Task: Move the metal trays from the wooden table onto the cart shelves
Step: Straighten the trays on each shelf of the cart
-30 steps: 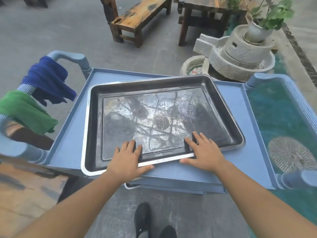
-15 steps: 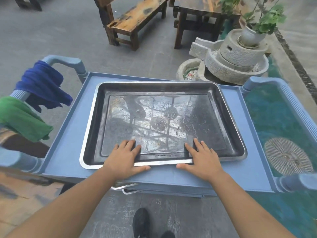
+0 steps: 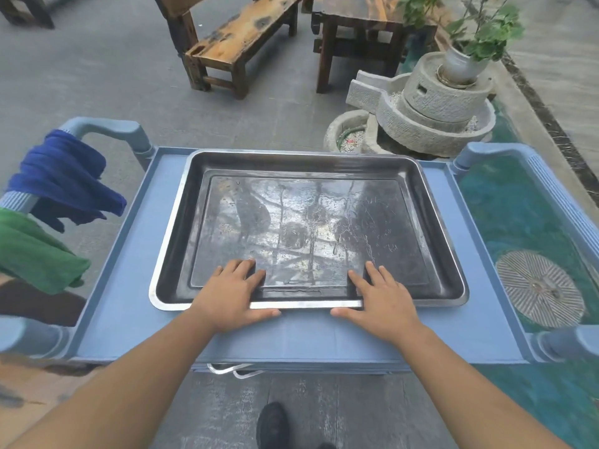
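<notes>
A large rectangular metal tray (image 3: pixel 308 222) lies flat on the blue cart's top shelf (image 3: pixel 136 254), squared to its edges and empty. My left hand (image 3: pixel 230 296) and my right hand (image 3: pixel 382 299) both hold its near rim, fingers inside the tray, thumbs outside on the shelf. Under the top shelf, the shiny corners of other metal trays (image 3: pixel 233 369) stick out from a lower shelf; the rest of them is hidden.
A blue cloth (image 3: pixel 61 179) and a green cloth (image 3: pixel 35 254) hang on the cart's left handle. The wooden table's edge (image 3: pixel 29 384) shows at lower left. Beyond the cart stand a stone mill (image 3: pixel 428 105) and a wooden bench (image 3: pixel 240 40). Green water (image 3: pixel 518 222) lies on the right.
The tray has slid away from me and turned square on the top shelf, with both hands staying on its near rim.
</notes>
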Tool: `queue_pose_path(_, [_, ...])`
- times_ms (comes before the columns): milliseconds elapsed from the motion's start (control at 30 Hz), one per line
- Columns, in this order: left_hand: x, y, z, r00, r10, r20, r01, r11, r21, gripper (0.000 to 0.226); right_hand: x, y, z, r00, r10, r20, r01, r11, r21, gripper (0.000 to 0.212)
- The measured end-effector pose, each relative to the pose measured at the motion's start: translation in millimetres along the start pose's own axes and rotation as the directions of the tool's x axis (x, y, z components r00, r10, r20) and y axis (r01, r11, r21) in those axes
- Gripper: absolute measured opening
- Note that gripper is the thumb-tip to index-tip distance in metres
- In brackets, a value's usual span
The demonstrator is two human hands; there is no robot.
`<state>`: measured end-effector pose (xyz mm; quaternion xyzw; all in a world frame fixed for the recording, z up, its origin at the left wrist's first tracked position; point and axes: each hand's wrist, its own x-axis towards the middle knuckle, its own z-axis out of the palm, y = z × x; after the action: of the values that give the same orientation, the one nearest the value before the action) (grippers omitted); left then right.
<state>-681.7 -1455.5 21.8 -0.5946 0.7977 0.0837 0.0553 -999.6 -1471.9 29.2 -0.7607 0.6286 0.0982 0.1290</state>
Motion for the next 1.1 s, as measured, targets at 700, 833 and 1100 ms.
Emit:
queue_pose_path(700, [-2.6, -49.6, -8.3, 0.990, -0.130, 0.051, 0.133, 0.990, -0.056, 0.108, 15.3, 49.2, -15.8, 0.994, -0.106, 0.002, 0.106, 0.994, -0.039, 0.102])
queue_pose_path(833, [-4.9, -43.7, -2.0, 0.971, -0.226, 0.076, 0.232, 0.970, -0.076, 0.113, 12.8, 45.0, -11.4, 0.998, -0.054, 0.013, 0.055, 0.998, -0.039, 0.106])
queue_pose_path(1100, [-12.5, -34.7, -5.7, 0.967, -0.238, 0.086, 0.244, 0.967, -0.070, 0.114, 6.1, 44.1, -13.1, 1.000, -0.022, 0.003, 0.022, 1.000, 0.000, 0.107])
